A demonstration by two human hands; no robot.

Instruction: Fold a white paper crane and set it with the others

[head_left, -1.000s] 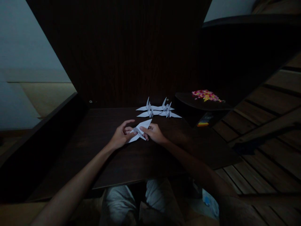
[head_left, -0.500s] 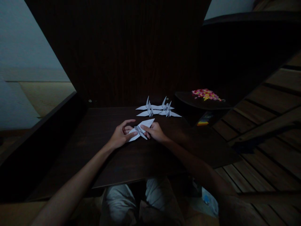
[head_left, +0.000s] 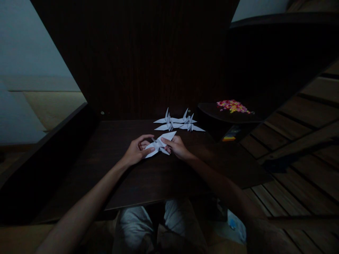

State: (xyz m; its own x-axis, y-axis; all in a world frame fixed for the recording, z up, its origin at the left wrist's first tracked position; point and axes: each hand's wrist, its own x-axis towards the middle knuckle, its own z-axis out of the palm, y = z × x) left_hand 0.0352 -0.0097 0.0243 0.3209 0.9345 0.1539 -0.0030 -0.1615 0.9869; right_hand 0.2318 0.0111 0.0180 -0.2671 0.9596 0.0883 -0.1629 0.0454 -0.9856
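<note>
Between my two hands is a white origami crane (head_left: 159, 144), held just above the dark desk top (head_left: 127, 190). My left hand (head_left: 138, 150) pinches its left wing, thumb on top and the other fingers curled behind. The right wing is gripped by my right hand (head_left: 177, 146), its thumb pressed on the paper near the body. The wings are spread apart, and a folded point hangs toward me. Just beyond my hands, several finished white paper cranes (head_left: 180, 124) stand close together in two rows with their wings out.
On a small rounded shelf (head_left: 209, 111) at the right lies a pile of small pink, red and yellow pieces (head_left: 233, 106). Below it is an object with a yellow edge (head_left: 229, 137). A dark side panel (head_left: 47, 148) bounds the desk on the left; a tall back panel (head_left: 159, 63) rises behind.
My right hand has shifted slightly right and up, drawing the crane's wings a little wider and flatter. The left hand stays nearly still.
</note>
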